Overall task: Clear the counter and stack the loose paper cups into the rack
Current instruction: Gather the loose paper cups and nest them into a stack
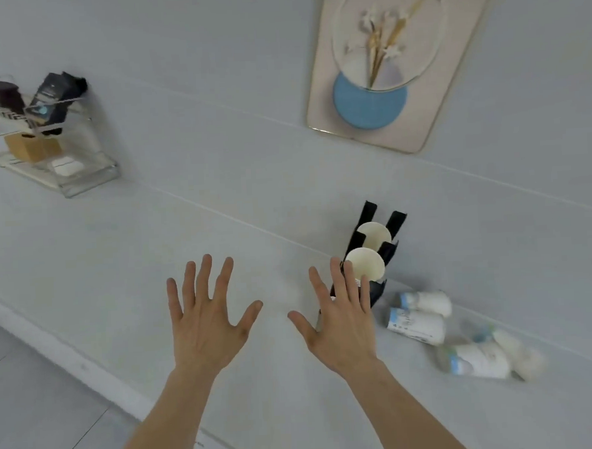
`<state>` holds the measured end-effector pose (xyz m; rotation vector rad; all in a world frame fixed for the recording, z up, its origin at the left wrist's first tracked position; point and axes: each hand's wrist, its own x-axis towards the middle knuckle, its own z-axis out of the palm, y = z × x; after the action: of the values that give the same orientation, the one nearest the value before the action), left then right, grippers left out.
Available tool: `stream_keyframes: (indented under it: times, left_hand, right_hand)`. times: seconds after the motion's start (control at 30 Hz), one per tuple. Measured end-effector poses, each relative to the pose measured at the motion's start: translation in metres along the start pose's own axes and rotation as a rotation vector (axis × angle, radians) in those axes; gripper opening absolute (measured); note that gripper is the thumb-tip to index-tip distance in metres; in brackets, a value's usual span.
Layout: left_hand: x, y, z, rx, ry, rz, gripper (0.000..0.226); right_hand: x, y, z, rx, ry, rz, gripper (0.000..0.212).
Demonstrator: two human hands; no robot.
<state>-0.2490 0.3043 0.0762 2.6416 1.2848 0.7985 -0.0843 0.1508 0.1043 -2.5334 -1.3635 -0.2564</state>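
Spreading both bare hands wide over the pale grey table (83, 256), we hold nothing: the left hand (203, 318) and the right hand (337, 321) hover palms down, fingers splayed. Just beyond the right fingertips (348, 273) stands the black slotted cup rack (375, 251), with two cream paper cup stacks (365, 263) in it. To its right, four loose white-and-blue paper cups (418, 324) lie on their sides, near one another. A clear acrylic organiser (89, 166) sits far left.
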Motion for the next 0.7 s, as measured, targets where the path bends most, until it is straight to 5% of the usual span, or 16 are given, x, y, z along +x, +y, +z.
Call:
stream_keyframes:
  times: [0.37,0.7]
  left_hand:
    - [0.026,0.245,0.048,-0.259,0.11,0.457,0.077]
    - [-0.021,0.41,0.139,-0.266,-0.195,0.605,0.078]
  right_hand:
    - [-0.062,0.209,-0.038,0.034,0.136,0.354,0.071]
    - [-0.128,0.378,-0.022,0.252,-0.068,0.869,0.068]
